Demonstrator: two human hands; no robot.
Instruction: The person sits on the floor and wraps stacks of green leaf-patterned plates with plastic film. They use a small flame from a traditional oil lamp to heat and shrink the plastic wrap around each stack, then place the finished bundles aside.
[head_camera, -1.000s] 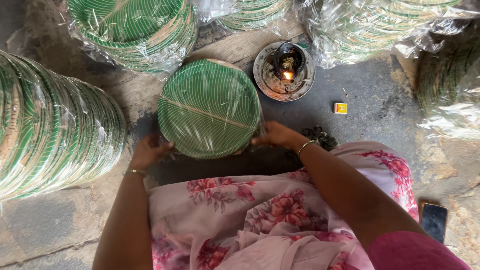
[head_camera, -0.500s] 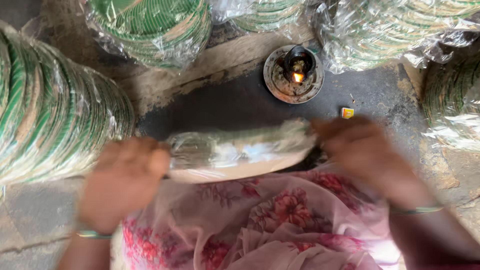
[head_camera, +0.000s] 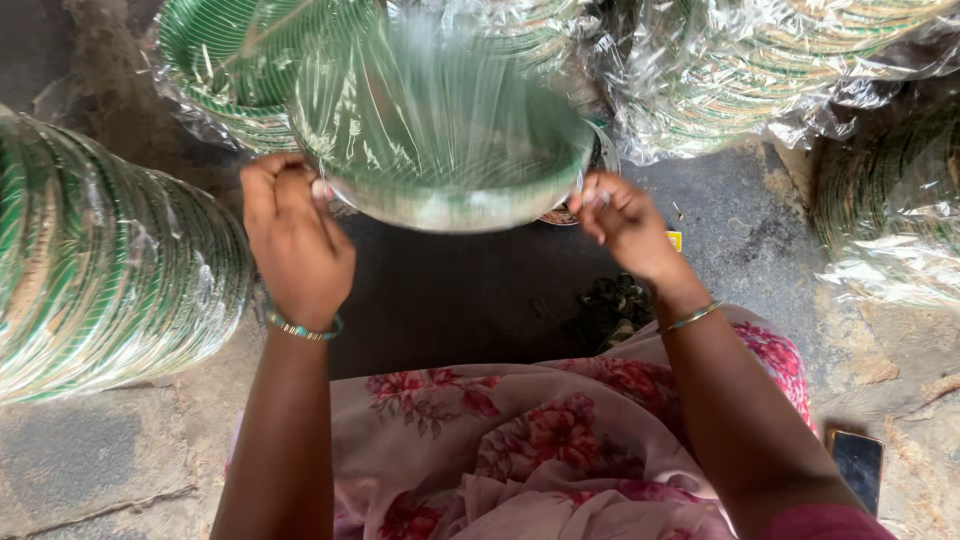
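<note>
The left hand (head_camera: 295, 245) and right hand (head_camera: 622, 222) fingers grasp opposite rim edges of the green striped plate stack (head_camera: 440, 140) (motion-blurred, plastic-wrapped), raised between the fingers; the object behind it is hidden.

Wrapped stacks of green plates (head_camera: 100, 280) lie around on the floor (head_camera: 90, 460). A phone (head_camera: 858, 466) lies beside the floral cloth (head_camera: 520, 440). A small yellow thing (head_camera: 674, 240), perhaps a box, sits nearby.

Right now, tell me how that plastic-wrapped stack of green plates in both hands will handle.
The wrapped plate stack probably feels light, since the left hand and right hand lift it by its edges. Its glossy film looks slippery. The plates seem stiff, holding their round shape.
</note>
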